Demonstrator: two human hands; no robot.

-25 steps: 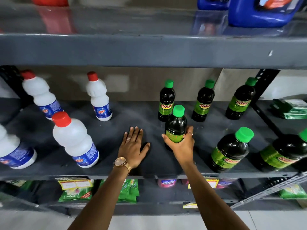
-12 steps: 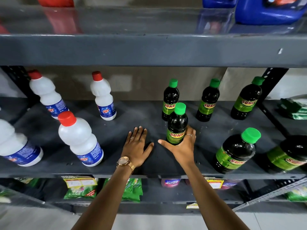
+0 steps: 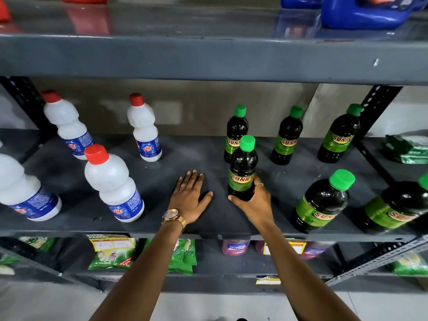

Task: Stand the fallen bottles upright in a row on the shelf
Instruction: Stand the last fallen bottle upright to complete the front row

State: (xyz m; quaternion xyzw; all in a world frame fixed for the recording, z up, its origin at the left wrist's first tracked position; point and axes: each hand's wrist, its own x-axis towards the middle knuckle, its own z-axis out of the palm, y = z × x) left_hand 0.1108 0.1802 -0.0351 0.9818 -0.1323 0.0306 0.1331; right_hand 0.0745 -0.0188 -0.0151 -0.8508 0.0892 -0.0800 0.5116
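On the dark grey shelf (image 3: 208, 218), my right hand (image 3: 253, 200) grips the base of an upright dark bottle with a green cap (image 3: 243, 167). My left hand (image 3: 188, 195) lies flat on the shelf just left of it, fingers spread, holding nothing. Three more dark green-capped bottles stand at the back: one (image 3: 235, 130) right behind the held one, another (image 3: 287, 135), and a third (image 3: 339, 133). Two larger-looking dark bottles stand at the front right (image 3: 322, 202) (image 3: 398, 205). Several white bottles with red caps stand on the left (image 3: 113, 184) (image 3: 143, 128) (image 3: 66, 123) (image 3: 20, 188).
The upper shelf edge (image 3: 208, 59) hangs low over the bottles, with a blue jug (image 3: 361, 10) on top. Green packets (image 3: 407, 147) lie on the neighbouring shelf at right. The lower shelf holds green sachets (image 3: 183, 256) and pink bottles (image 3: 235, 246).
My right hand has pushed the held dark bottle a little further back on the shelf and turned its label toward me. My left hand stays flat in place.
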